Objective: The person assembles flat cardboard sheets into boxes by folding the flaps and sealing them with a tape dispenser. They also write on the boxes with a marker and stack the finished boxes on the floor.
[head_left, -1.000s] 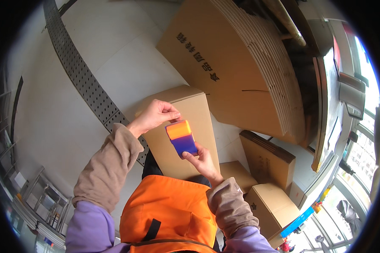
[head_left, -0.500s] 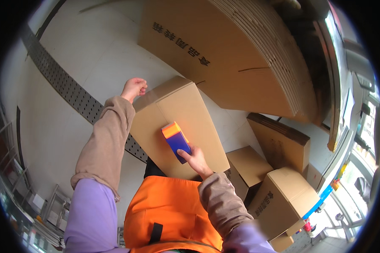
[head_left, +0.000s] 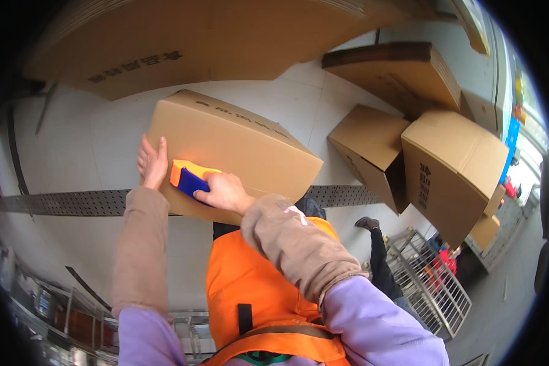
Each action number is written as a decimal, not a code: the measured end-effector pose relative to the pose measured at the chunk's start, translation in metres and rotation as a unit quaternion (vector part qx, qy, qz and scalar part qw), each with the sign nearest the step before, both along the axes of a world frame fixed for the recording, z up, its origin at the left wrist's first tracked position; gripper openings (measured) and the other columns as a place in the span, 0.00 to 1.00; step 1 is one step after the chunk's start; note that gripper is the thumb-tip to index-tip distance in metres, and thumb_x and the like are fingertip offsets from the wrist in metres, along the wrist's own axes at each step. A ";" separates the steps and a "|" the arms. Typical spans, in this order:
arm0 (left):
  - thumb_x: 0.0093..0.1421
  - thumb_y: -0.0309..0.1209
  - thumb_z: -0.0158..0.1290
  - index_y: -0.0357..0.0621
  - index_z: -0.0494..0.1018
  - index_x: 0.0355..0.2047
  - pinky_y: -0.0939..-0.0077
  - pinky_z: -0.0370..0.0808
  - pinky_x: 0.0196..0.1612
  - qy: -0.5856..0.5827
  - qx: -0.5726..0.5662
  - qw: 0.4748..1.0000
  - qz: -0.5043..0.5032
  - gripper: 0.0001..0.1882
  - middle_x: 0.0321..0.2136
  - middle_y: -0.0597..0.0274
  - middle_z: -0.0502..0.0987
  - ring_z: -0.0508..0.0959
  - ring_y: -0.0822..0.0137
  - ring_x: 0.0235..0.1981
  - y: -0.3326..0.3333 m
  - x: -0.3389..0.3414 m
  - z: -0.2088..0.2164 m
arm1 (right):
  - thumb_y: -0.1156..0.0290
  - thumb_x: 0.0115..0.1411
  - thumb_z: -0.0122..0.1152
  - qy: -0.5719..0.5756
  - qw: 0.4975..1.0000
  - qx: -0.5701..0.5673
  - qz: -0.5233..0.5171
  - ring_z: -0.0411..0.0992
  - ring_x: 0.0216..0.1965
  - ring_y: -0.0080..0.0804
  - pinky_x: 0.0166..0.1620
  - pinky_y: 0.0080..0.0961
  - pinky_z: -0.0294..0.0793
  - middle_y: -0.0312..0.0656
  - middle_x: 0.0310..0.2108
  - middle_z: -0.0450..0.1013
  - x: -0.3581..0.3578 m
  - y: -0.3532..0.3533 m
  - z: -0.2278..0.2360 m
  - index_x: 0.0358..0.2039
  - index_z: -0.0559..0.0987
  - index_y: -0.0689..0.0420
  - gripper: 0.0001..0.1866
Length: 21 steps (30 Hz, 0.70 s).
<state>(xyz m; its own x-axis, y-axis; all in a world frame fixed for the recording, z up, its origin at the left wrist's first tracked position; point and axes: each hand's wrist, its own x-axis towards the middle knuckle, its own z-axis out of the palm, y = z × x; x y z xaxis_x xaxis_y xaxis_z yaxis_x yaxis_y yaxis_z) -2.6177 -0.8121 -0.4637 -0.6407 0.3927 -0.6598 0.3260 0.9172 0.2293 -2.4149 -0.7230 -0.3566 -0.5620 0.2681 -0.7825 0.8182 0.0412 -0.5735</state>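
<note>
A closed cardboard box (head_left: 256, 161) lies lengthwise in front of me, with dark print on its far side. At its left end, my left hand (head_left: 154, 163) rests against the cardboard, fingers extended and thumb raised. My right hand (head_left: 227, 191) is closed around a blue and orange tape dispenser (head_left: 190, 182). The dispenser's orange front end is at the box's top face near its left end, close to my left hand. Whether tape is stuck down there, I cannot make out.
Flattened cartons (head_left: 226, 43) stand stacked beyond the box, with another folded stack (head_left: 390, 79) at the far right. Two cartons (head_left: 369, 137) (head_left: 457, 155) sit to the right. A perforated floor strip (head_left: 73, 203) runs under the box. Behind right are a wire cart (head_left: 430, 283) and another person's leg (head_left: 381, 262).
The view has swung round, and the box now lies crosswise. My left hand, curled beyond the box's far edge before, now lies extended on its left end. The dispenser has moved to that end.
</note>
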 end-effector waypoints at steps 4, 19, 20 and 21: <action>0.61 0.68 0.38 0.50 0.47 0.69 0.45 0.48 0.66 0.123 -0.005 0.992 0.003 0.46 0.65 0.42 0.54 0.52 0.42 0.66 -0.001 0.012 -0.012 | 0.49 0.54 0.61 0.039 0.998 0.055 0.004 0.76 0.34 0.54 0.40 0.45 0.75 0.54 0.28 0.76 0.066 0.002 0.014 0.34 0.77 0.60 0.23; 0.63 0.59 0.47 0.33 0.54 0.64 0.59 0.57 0.65 0.090 0.069 0.993 -0.015 0.44 0.62 0.40 0.60 0.60 0.46 0.64 -0.021 -0.045 -0.031 | 0.50 0.51 0.60 -0.247 0.966 0.050 -0.051 0.75 0.42 0.53 0.47 0.44 0.72 0.52 0.35 0.77 0.437 0.035 -0.004 0.36 0.79 0.58 0.23; 0.64 0.58 0.47 0.33 0.54 0.64 0.60 0.57 0.65 0.073 0.099 0.992 -0.015 0.44 0.62 0.41 0.61 0.61 0.47 0.64 -0.020 -0.045 -0.028 | 0.50 0.52 0.60 -0.182 0.978 0.060 -0.077 0.75 0.42 0.52 0.47 0.44 0.72 0.52 0.36 0.77 0.426 0.037 -0.021 0.36 0.80 0.59 0.24; 0.64 0.58 0.48 0.33 0.54 0.64 0.61 0.57 0.65 0.059 0.094 0.994 -0.022 0.43 0.62 0.42 0.61 0.61 0.49 0.63 -0.020 -0.047 -0.025 | 0.49 0.52 0.60 -0.208 0.975 0.063 -0.052 0.76 0.42 0.52 0.47 0.44 0.73 0.52 0.36 0.77 0.407 0.036 -0.041 0.37 0.80 0.60 0.25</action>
